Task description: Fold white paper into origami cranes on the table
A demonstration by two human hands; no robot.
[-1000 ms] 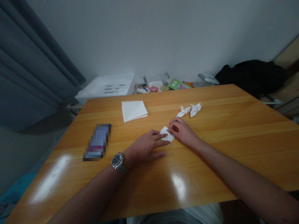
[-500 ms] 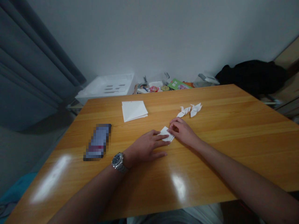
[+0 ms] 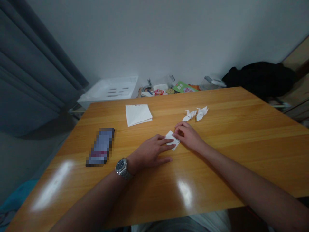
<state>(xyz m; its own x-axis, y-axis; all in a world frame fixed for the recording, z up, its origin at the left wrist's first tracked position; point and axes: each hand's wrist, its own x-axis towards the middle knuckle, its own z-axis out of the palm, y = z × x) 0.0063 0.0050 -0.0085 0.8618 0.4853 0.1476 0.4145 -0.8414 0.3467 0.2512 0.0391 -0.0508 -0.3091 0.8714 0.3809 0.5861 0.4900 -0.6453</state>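
A small folded white paper [image 3: 170, 135] lies on the wooden table [image 3: 217, 180] between my hands. My left hand [image 3: 154, 150], with a metal watch [image 3: 121, 165] on its wrist, rests from the left with fingers spread, two of them on the paper. At the paper's right edge, my right hand [image 3: 187, 135] has its thumb and index finger pinched together on it. Two folded paper cranes [image 3: 189, 115] [image 3: 202, 113] stand just beyond my right hand.
A stack of white sheets [image 3: 138, 114] lies at the back left, and a blurred phone [image 3: 102, 146] nearer on the left. Behind the table are a white tray [image 3: 112, 87], a green booklet [image 3: 184, 87] and a black cloth item [image 3: 260, 77].
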